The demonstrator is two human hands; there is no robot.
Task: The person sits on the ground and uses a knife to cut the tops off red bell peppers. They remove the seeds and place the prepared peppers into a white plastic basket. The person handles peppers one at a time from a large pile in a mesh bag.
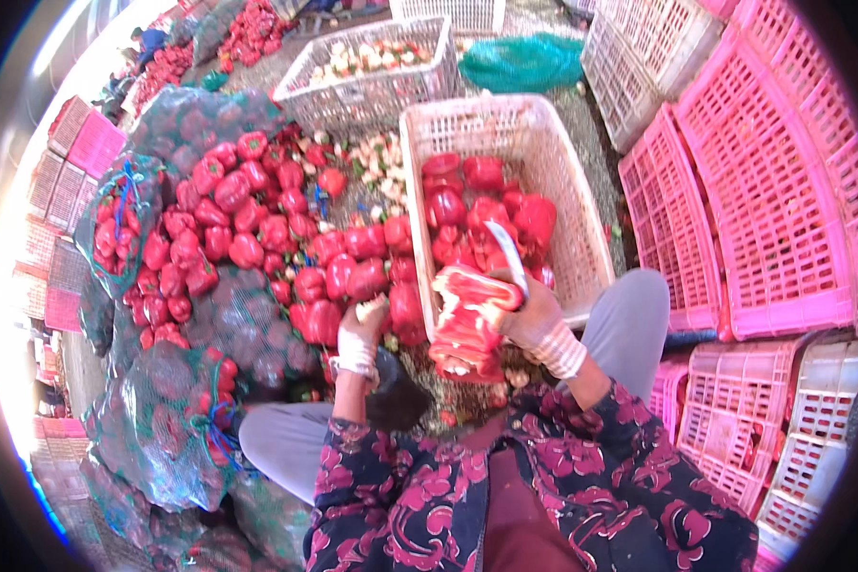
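My right hand (pixel 540 318), in a work glove, grips a knife (pixel 506 250) whose curved blade points up and away from me. A cut-open red bell pepper (pixel 472 314) is held in that same hand, its pale inner walls showing. My gloved left hand (pixel 360 339) is closed around a whitish piece, apparently a pepper core (pixel 372 307). It is beside whole red bell peppers (pixel 365 279) piled on the ground. Under and beyond the right hand stands a white plastic crate (pixel 586 250) with several red peppers (pixel 482 214) in it.
Mesh sacks of peppers (pixel 157 429) lie at my left, by a large loose pepper heap (pixel 236 193). A second crate (pixel 372 100) holds pale cores. Cut cores (pixel 382 164) litter the ground. Stacked pink crates (pixel 772 186) rise at right. A green net bag (pixel 522 63) lies ahead.
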